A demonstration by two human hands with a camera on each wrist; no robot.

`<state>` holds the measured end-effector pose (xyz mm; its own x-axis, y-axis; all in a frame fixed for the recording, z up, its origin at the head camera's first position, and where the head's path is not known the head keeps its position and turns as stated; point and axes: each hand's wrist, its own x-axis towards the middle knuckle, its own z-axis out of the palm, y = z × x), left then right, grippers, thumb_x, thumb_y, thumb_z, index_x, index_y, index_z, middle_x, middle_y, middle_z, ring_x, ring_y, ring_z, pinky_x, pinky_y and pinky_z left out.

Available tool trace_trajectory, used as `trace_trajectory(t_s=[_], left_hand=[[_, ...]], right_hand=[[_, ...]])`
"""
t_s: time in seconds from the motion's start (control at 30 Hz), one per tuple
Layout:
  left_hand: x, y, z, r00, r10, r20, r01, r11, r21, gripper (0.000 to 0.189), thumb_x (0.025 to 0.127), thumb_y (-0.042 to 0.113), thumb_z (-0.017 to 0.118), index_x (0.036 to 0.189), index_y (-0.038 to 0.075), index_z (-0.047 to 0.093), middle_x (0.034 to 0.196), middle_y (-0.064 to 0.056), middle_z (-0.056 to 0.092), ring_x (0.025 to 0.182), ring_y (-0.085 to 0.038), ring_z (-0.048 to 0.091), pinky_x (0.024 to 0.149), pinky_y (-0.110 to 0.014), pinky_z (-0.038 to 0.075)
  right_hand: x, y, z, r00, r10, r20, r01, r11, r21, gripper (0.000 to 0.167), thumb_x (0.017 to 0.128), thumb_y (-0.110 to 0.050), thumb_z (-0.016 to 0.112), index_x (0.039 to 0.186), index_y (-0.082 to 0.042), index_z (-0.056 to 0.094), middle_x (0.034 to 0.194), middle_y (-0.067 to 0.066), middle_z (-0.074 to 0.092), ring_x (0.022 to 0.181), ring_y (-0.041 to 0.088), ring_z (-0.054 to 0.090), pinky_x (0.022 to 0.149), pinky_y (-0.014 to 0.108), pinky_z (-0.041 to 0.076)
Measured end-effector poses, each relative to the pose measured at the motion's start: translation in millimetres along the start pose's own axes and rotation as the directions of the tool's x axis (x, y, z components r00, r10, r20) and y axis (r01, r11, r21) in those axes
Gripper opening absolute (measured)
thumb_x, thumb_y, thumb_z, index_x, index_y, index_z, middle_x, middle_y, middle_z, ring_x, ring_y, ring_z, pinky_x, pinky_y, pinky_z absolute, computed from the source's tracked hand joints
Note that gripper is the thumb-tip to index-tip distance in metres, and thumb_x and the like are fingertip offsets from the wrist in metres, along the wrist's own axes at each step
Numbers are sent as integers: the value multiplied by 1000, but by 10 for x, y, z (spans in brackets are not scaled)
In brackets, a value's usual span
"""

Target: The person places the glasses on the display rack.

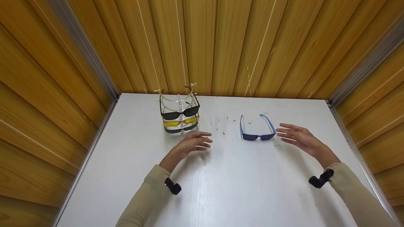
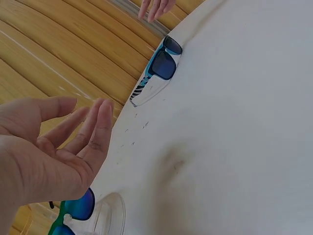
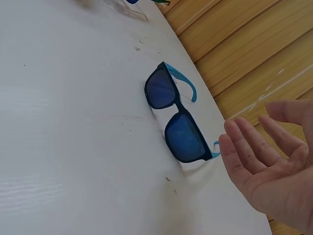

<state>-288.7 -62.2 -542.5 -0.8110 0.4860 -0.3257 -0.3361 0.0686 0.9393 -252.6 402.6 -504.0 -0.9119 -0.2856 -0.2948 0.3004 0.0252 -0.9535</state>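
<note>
Blue-armed sunglasses [image 1: 258,136] with dark lenses lie on the white table, their arms unfolded and pointing to the back wall. Just right of them hovers my right hand [image 1: 298,137], fingers loosely extended and holding nothing. My left hand [image 1: 193,143] is raised in front of a clear display stand [image 1: 180,102], its fingers relaxed and apart from everything. On that stand hang black sunglasses [image 1: 172,115], yellow-lensed glasses [image 1: 173,123] and, lowest, green-framed sunglasses [image 2: 80,205] with blue lenses. The right wrist view shows the blue-armed pair's front [image 3: 186,137] close to my fingertips.
Small dark specks [image 1: 223,133] are scattered on the table [image 1: 227,183] between the stand and the sunglasses. Wood-patterned panels [image 1: 202,47] rise behind the table and at both sides. A black wrist camera [image 1: 173,186] sits on each sleeve.
</note>
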Motion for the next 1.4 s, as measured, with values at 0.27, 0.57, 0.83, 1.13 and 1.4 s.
trace_trajectory(t_s=[0.27,0.57,0.83,1.13,1.4], left_hand=[[267,-6,232,1000,2,13,-1,998,-55,41,103,12,58,142,4,57,132,-20,69,116,-31,70,109,-45,54],[653,-36,494,1000,1,12,1,990,-141,51,102,6,57,151,2,45,140,-22,62,119,-28,69,111,-44,52],[960,-49,731,1000,4,-20,-8,978,-210,53,102,8,57,154,4,43,147,-23,56,129,-32,63,115,-46,47],[1186,-94,953,998,0,-66,-18,963,-270,55,100,5,59,153,4,44,147,-22,56,129,-30,63,110,-38,53],[1254,-143,1070,997,-25,-78,2,959,-284,59,98,8,63,154,8,44,149,-18,56,128,-27,64,113,-39,50]], right_hand=[[5,108,-174,996,54,-71,-53,999,11,49,107,-24,55,153,-12,43,128,-12,70,120,6,66,104,23,54],[207,250,-228,983,106,-148,-100,994,48,65,108,-15,50,163,-2,17,156,5,51,119,2,65,116,28,45],[392,342,-121,970,115,-216,-91,989,118,72,105,-15,57,164,-7,15,168,12,29,128,2,59,127,36,26],[473,439,-24,969,99,-227,-59,982,177,73,105,-14,57,164,-7,14,170,16,20,131,3,57,125,31,31],[440,491,-9,968,124,-218,-87,982,169,74,105,-17,57,165,-11,14,169,15,19,137,3,52,128,34,26]])
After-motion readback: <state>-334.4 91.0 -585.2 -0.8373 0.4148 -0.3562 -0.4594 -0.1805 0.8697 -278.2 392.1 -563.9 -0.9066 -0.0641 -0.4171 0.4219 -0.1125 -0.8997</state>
